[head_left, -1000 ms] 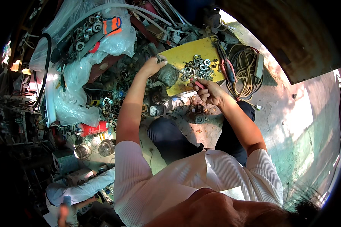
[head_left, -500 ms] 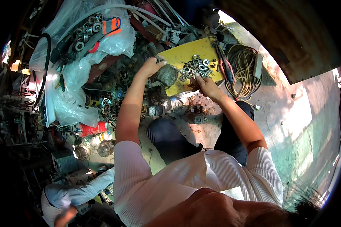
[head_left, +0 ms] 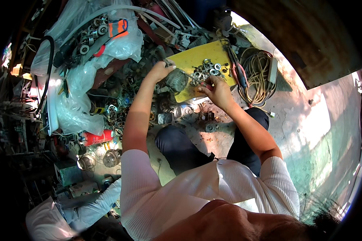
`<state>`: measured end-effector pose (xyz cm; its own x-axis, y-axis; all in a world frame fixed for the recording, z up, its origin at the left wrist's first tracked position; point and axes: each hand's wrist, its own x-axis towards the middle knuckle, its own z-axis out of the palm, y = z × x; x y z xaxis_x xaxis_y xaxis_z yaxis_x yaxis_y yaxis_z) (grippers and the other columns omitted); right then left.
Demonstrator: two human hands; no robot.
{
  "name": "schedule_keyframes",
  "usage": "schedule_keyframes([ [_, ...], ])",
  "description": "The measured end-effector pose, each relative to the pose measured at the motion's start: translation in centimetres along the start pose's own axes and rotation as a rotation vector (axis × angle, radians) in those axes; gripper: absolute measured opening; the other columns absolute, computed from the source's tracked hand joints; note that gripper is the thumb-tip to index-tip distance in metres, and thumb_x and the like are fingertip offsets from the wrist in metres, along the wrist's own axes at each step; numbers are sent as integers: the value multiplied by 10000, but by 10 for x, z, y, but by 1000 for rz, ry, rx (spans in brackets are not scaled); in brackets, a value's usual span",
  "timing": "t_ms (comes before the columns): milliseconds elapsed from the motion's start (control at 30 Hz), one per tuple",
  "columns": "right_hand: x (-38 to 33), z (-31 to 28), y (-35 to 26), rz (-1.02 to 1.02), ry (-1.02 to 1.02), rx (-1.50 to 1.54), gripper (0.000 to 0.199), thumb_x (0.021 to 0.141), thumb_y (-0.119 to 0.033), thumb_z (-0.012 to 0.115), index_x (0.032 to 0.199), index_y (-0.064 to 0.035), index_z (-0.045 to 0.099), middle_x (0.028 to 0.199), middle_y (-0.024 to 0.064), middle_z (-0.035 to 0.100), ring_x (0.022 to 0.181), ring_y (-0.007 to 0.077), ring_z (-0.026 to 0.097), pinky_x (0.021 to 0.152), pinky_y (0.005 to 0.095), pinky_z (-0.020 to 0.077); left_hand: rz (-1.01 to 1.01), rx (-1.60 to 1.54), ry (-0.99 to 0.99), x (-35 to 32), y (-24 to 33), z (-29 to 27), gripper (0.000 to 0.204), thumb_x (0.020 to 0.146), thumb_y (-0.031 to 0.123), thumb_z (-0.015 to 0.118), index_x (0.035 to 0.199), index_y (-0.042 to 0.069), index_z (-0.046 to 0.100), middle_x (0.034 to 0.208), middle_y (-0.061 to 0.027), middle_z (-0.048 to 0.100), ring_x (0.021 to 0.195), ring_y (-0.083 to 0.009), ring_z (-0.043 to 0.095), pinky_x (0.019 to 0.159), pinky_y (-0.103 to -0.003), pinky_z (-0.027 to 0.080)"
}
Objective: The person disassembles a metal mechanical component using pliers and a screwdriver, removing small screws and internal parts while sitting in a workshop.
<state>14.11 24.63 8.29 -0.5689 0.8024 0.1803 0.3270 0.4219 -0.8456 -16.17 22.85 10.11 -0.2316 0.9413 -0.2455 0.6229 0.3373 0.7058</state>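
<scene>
A round, ribbed grey metal motor housing [head_left: 177,80] sits at the left edge of a yellow board [head_left: 199,52]. My left hand [head_left: 161,72] is closed on its far left side; most of those fingers are hidden. In my right hand [head_left: 219,92] I grip a screwdriver [head_left: 206,86] by its reddish handle. Its thin shaft slants left toward the housing, where I cannot make out whether the tip touches. Just beyond my right hand, several shiny ring bearings [head_left: 217,66] and small metal parts lie heaped on the board.
Right of the board are red-handled pliers [head_left: 240,74] and a coiled cable [head_left: 259,80]. To the left, plastic sheeting [head_left: 80,106], a red cylinder [head_left: 98,137] and dense metal scrap crowd the floor. Another person's sleeve [head_left: 102,199] shows at lower left.
My right hand has rolled and changed its hold on the screwdriver, showing more of the handle. My left hand stays put. The other person at lower left has shifted further left.
</scene>
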Motion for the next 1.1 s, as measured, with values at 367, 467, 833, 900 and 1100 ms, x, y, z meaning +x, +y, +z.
schedule_keyframes([
  [367,29,-11,15,831,-553,868,347,979,-401,522,1021,-88,664,868,32,683,606,68,542,458,208,411,8,38,-10,1,-2,0,225,906,220,681,1040,42,652,1004,-94,666,962,-179,587,901,-331,442],
  [467,21,-10,-1,194,-199,-102,340,952,-337,539,921,-30,682,866,72,635,733,228,616,634,373,504,51,56,11,2,-5,-1,284,878,247,708,1083,55,664,1046,-143,688,995,-262,641,877,-374,471],
  [833,4,-11,-20,-147,125,-220,154,816,-161,676,869,-18,657,1016,144,590,772,360,631,687,446,526,-38,20,2,4,-5,1,237,896,222,695,1052,47,658,1025,-101,673,968,-197,603,886,-343,453],
  [900,5,-10,-19,-141,105,-216,150,815,-164,679,869,-26,654,1009,151,586,769,366,629,679,445,527,-50,8,0,3,-3,2,201,904,200,688,1031,47,655,1003,-78,668,955,-166,584,894,-330,444],
  [1100,6,-8,-13,-131,23,-305,246,877,-191,661,1002,18,631,976,165,620,768,320,640,693,374,529,20,12,-8,4,-7,0,259,889,233,700,1066,48,662,1030,-119,682,972,-215,619,877,-350,462],
])
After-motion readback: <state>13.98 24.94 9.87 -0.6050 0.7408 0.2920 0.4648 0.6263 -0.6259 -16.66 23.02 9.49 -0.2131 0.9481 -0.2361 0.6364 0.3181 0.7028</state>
